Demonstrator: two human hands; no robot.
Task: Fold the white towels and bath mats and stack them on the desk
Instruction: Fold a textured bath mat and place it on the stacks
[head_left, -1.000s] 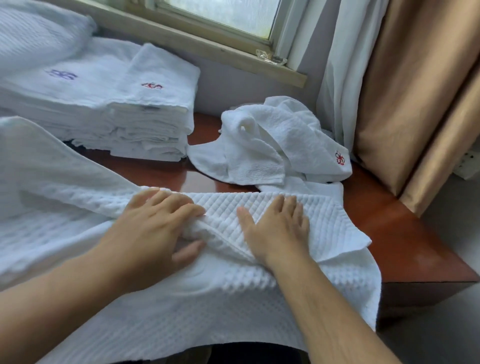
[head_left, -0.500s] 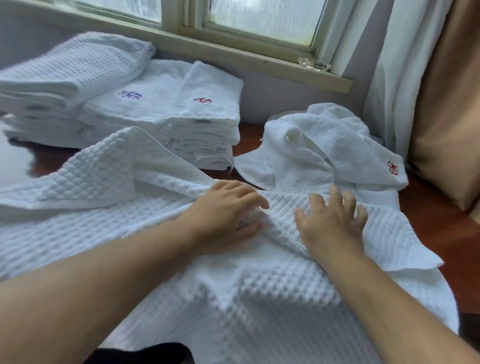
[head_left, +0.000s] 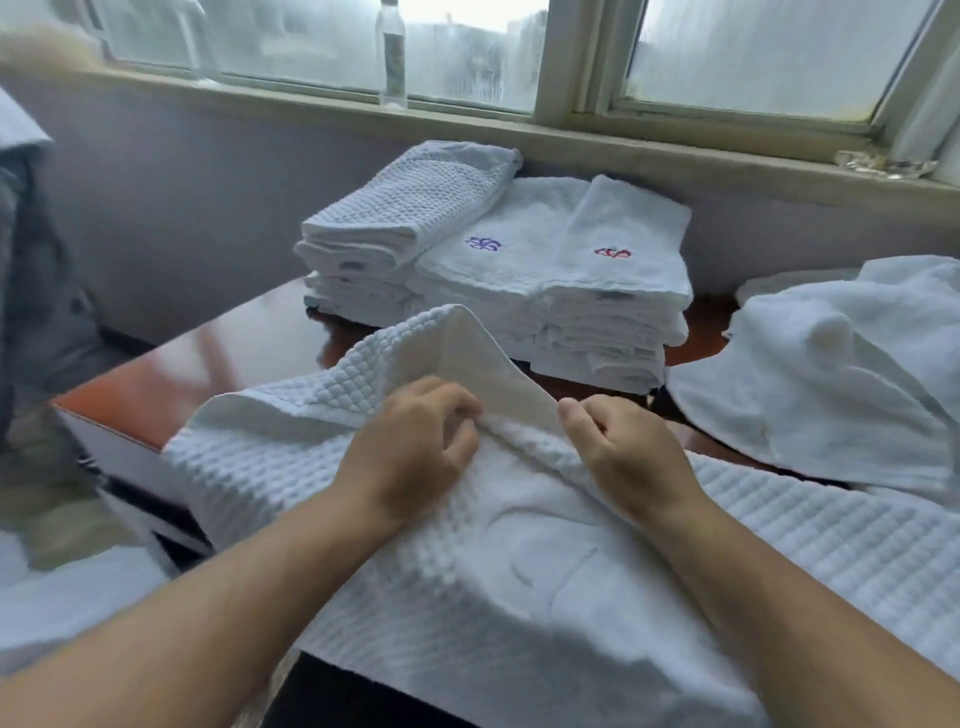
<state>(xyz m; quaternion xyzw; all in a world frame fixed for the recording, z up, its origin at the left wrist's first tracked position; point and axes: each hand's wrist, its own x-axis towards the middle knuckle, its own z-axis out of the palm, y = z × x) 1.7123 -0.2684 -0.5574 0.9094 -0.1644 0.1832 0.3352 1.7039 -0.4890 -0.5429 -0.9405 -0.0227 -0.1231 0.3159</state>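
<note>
Pinching raised fold of waffle bath mat (head_left: 519, 582) w/ L hand (head_left: 410, 452) and R hand (head_left: 623, 457), both curled, tips buried in cloth. Draped over desk (head_left: 208, 364) front, right end cut off. Beyond: folded towel stack (head_left: 545, 291); crumpled towel (head_left: 831, 395) right, partly cropped.

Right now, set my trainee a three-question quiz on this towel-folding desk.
1. True or false: the left hand and the right hand both grip the waffle-weave bath mat.
2. The embroidered mark atop the folded stack nearest the crumpled towel is: A red, B green, C black.
3. Fill in: the clear bottle stands on the window ____.
Key: 1 true; 2 A; 3 sill.
</note>
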